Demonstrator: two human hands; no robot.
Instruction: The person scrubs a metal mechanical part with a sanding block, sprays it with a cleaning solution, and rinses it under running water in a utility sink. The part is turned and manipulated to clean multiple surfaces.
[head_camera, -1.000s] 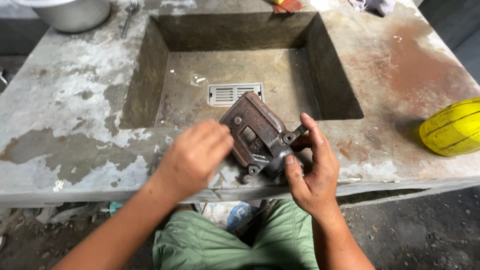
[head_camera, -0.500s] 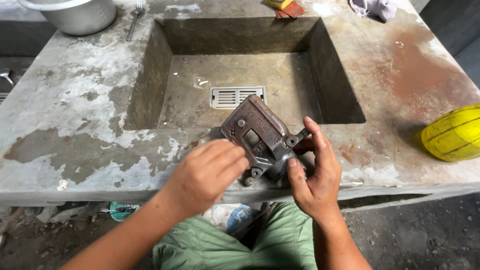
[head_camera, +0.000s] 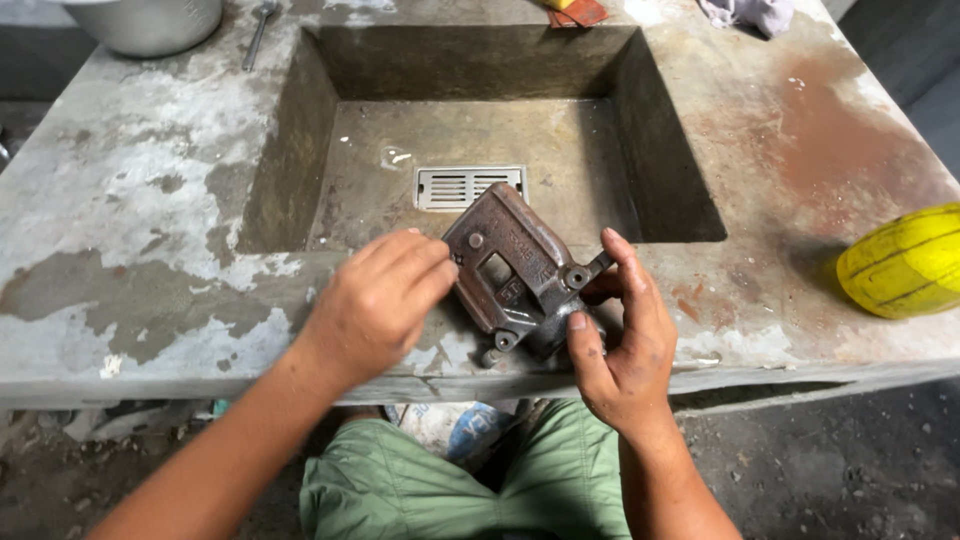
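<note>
Rusty metal part (head_camera: 520, 272) is sitting on the table's (head_camera: 150, 230) front edge, by the sink (head_camera: 480, 120). I am gripping it with both hands: left hand (head_camera: 375, 300), right hand (head_camera: 625, 335). It is looking heavy and hard, so its thick sides are best for holding.

I sit at a stained concrete bench (head_camera: 150, 210) with a square sunken basin (head_camera: 300, 150) and a metal drain grate (head_camera: 468, 187). The dirty dark floor (head_camera: 850, 460) lies below me, in soft daylight.
</note>
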